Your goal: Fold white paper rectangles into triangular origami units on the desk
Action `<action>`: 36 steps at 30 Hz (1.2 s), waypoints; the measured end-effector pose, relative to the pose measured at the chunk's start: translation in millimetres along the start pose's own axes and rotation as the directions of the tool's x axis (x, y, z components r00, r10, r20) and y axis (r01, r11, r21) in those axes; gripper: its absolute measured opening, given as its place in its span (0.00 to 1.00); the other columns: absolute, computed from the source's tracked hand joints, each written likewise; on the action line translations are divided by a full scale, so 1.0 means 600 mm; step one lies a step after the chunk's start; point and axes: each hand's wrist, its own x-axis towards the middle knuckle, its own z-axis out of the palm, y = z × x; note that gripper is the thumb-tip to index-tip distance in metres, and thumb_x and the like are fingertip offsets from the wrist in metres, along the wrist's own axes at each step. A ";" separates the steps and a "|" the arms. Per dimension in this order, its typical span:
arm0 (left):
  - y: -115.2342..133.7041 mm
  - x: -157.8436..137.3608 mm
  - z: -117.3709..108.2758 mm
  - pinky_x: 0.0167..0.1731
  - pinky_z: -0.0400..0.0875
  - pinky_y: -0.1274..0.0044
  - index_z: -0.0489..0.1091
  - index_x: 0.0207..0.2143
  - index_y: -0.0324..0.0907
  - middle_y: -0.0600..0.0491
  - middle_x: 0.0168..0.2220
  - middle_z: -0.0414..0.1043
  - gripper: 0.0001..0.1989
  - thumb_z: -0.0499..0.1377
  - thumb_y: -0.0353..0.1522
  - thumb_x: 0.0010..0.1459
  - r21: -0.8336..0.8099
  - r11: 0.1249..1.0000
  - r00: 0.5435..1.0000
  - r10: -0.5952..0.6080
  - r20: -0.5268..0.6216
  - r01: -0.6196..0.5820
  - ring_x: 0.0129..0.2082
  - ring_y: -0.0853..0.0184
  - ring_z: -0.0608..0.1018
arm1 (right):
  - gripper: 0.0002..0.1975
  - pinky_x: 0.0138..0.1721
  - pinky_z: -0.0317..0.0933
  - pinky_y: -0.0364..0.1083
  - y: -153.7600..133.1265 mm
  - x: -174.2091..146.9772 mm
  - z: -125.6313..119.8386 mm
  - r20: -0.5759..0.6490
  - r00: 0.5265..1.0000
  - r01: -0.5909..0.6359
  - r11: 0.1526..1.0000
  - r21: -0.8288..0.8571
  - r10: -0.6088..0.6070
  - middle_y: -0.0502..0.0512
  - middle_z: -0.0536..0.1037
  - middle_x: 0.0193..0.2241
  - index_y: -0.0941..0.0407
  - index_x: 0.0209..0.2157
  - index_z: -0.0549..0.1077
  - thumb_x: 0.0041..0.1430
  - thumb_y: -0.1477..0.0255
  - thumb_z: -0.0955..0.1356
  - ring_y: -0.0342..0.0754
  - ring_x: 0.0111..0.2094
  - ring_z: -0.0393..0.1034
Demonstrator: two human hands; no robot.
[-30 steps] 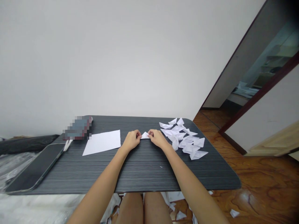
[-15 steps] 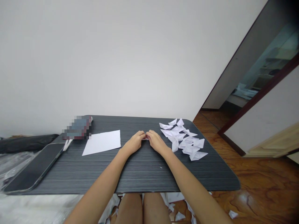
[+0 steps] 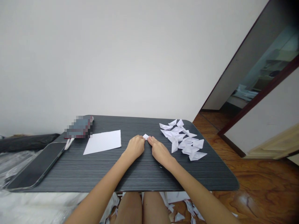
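A small folded piece of white paper (image 3: pixel 145 136) is at the middle of the dark table, its pointed top showing between my hands. My left hand (image 3: pixel 136 146) has its fingers curled and closed on the paper's left side. From the right, my right hand (image 3: pixel 160 151) presses its fingers together on the other side of the paper, the fingers fairly straight. The lower part of the paper is hidden by the fingers. Several folded white paper boats (image 3: pixel 184 141) lie in a cluster to the right of my right hand.
White paper sheets (image 3: pixel 104 142) lie left of my hands. A phone-like black slab (image 3: pixel 38 165) rests on the table's left edge, near a blurred-out object (image 3: pixel 80 127) and a white cable. Paper scraps (image 3: pixel 179 217) are on the floor below the table (image 3: pixel 144 177).
Both hands have drawn slightly down toward me and a little apart at the fingertips. The folded paper's peak now shows between them. The right fingers have straightened.
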 end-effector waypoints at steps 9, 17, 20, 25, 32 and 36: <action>-0.021 -0.002 0.000 0.37 0.57 0.69 0.71 0.35 0.38 0.44 0.24 0.72 0.14 0.46 0.28 0.55 0.110 0.993 0.998 0.047 -0.048 -0.042 0.26 0.61 0.73 | 0.27 0.55 0.40 0.55 0.013 0.009 -0.013 0.005 1.000 -0.002 1.000 0.008 0.002 0.58 0.64 0.50 0.59 0.51 0.61 0.46 0.84 0.58 0.52 0.53 0.54; -0.037 0.055 0.011 0.32 0.60 0.76 0.71 0.28 0.38 0.48 0.28 0.68 0.11 0.52 0.33 0.52 -0.102 0.989 0.992 0.099 -0.080 -0.107 0.27 0.67 0.71 | 0.14 0.42 0.61 0.46 0.051 0.066 -0.004 -0.201 0.961 -0.082 0.892 0.445 0.188 0.57 0.75 0.35 0.59 0.36 0.73 0.49 0.80 0.60 0.46 0.38 0.69; -0.042 0.059 0.018 0.31 0.61 0.77 0.70 0.23 0.37 0.49 0.26 0.67 0.12 0.51 0.33 0.53 -0.155 0.986 0.990 0.036 -0.136 -0.057 0.26 0.68 0.70 | 0.15 0.38 0.64 0.45 0.052 0.094 0.011 -0.270 0.888 -0.142 0.781 0.609 0.372 0.60 0.73 0.39 0.61 0.40 0.70 0.49 0.78 0.60 0.46 0.37 0.69; -0.045 0.057 0.036 0.28 0.61 0.78 0.70 0.28 0.37 0.49 0.26 0.69 0.12 0.48 0.30 0.55 -0.270 0.962 0.962 -0.112 -0.251 0.042 0.25 0.69 0.70 | 0.18 0.33 0.66 0.46 0.041 0.105 0.032 -0.138 0.865 -0.232 0.630 0.741 0.482 0.61 0.75 0.31 0.63 0.38 0.70 0.47 0.66 0.65 0.48 0.30 0.71; -0.034 0.057 0.040 0.27 0.61 0.80 0.69 0.27 0.37 0.51 0.24 0.68 0.09 0.49 0.27 0.53 -0.361 0.933 0.944 -0.120 -0.308 0.000 0.24 0.71 0.69 | 0.11 0.34 0.64 0.45 0.028 0.103 0.021 -0.142 0.912 -0.191 0.704 0.684 0.386 0.56 0.76 0.32 0.58 0.32 0.73 0.49 0.69 0.64 0.46 0.29 0.71; -0.027 0.056 0.037 0.27 0.62 0.79 0.68 0.25 0.38 0.51 0.23 0.68 0.09 0.49 0.27 0.52 -0.351 0.936 0.933 -0.157 -0.325 0.035 0.24 0.71 0.69 | 0.10 0.35 0.63 0.44 0.024 0.101 0.022 -0.221 0.907 -0.168 0.790 0.590 0.358 0.56 0.74 0.33 0.58 0.32 0.73 0.50 0.73 0.62 0.46 0.31 0.69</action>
